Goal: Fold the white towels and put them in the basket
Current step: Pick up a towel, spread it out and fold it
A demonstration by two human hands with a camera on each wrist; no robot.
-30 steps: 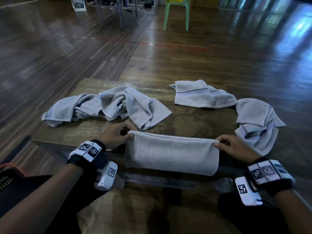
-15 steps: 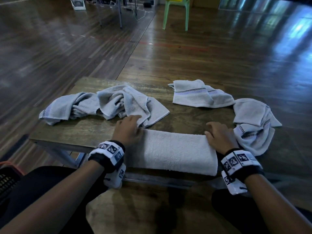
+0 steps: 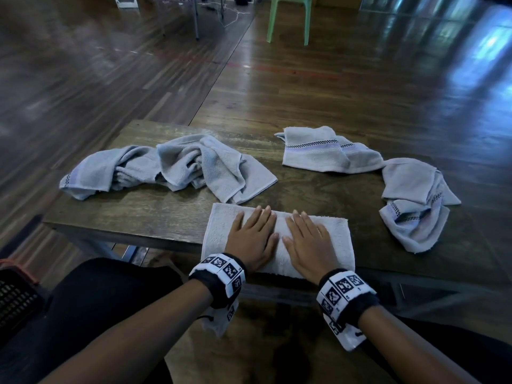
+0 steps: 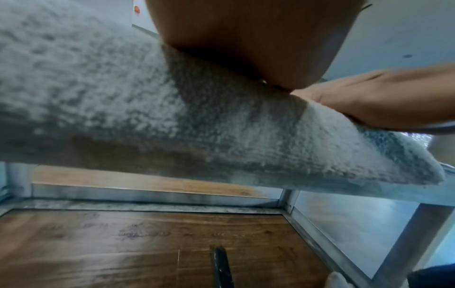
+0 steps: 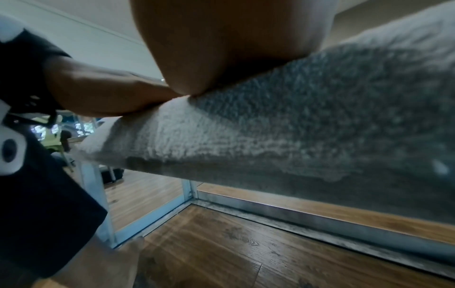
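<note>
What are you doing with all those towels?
A person is folding white towels at a low wooden table. Both hands lie flat, side by side, on a folded towel at the near edge: the left hand and the right hand press it down with straight fingers. Other towels lie unfolded on the table: a crumpled pile at the left, more towels at the right. A dark basket sits at the far left.
</note>
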